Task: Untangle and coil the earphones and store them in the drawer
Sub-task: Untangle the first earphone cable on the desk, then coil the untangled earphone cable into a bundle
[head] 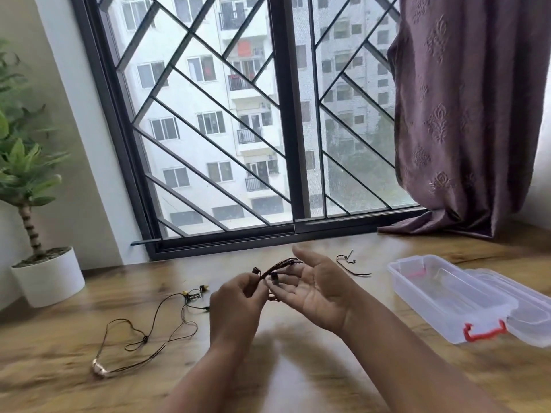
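Reaching in from the bottom edge, two bare forearms meet over a wooden table (298,371). To the left of them a second set (145,339) of wired earphones lies loose on the wood, its thin cord looping from a blurred plug at the near end to yellow-tipped buds farther back.

Above the table's middle, the left hand (235,302) pinches the cord of the earphones (279,266) between thumb and fingertips. The right hand (320,290) lies palm up with its fingers relaxed and nearly straight, gripping nothing; several dark brown strands of the cord run over those fingers in a bundle, and a dark bud hangs between the two hands. How many turns are wound I cannot tell.

Right of the hands stands a clear plastic box (441,296) with its lid (532,321) swung open to the right and a red latch (484,333) at the near end. Just beyond the right hand a short wire (356,273) lies on the table.

At far left a white pot (49,278) holds a green plant (26,174). Behind everything is a dark-framed window (283,114) with a diagonal grille, and a purple curtain (465,114) hangs at its right side, its hem resting on the tabletop.
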The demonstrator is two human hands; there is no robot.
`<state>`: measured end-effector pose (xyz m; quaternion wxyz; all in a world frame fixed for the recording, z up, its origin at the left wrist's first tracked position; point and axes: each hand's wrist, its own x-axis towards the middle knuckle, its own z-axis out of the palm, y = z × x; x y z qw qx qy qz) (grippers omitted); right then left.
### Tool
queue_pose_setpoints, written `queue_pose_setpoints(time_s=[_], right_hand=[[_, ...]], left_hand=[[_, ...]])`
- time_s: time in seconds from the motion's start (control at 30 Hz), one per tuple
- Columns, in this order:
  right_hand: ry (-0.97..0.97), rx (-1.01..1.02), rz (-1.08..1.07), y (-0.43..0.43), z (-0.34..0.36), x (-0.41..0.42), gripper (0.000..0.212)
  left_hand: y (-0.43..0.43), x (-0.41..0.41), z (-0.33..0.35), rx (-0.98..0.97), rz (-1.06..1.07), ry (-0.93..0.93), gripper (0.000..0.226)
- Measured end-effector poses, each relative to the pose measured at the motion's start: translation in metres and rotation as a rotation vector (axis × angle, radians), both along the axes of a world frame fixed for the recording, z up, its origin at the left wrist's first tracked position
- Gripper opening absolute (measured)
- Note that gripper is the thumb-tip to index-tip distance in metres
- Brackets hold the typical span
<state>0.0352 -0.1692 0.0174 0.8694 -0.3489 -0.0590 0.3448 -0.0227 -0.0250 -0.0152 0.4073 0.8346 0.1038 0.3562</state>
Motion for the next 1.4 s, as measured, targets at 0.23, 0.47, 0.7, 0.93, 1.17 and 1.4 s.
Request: queue_pose_setpoints(time_s=[0.23,0.47,0.7,0.93,1.17,1.4], right_hand=[[-0.627,-0.680,-0.303,-0.001,-0.006,-0.002,0.019],[-1.427,-0.933,-0.377,0.001,-0.012,0.000,0.032],[-1.423,-1.044,-0.391,-0.002,-0.020,0.011,0.023],[-1.290,-1.587,-0.453,-0.022,-0.029,0.038,0.040],[-1.010,-1.953,-0.239,-0.040,-0.046,0.060,0.053],[-1.039,-1.890,-0.333,-0.037,-0.046,0.058,0.043]], left_hand=[[0.012,0.003,-0.001,-0.042,0.001,-0.029,0.012],[0.006,0.005,0.000,0.133,-0.180,-0.043,0.011],[0.004,0.007,-0.002,0.048,-0.185,-0.044,0.017],[0.003,0.010,-0.006,-0.003,-0.120,-0.022,0.009],[0.005,0.012,-0.006,-0.051,-0.109,-0.024,0.009],[0.011,0.013,-0.009,-0.065,-0.106,-0.015,0.008]])
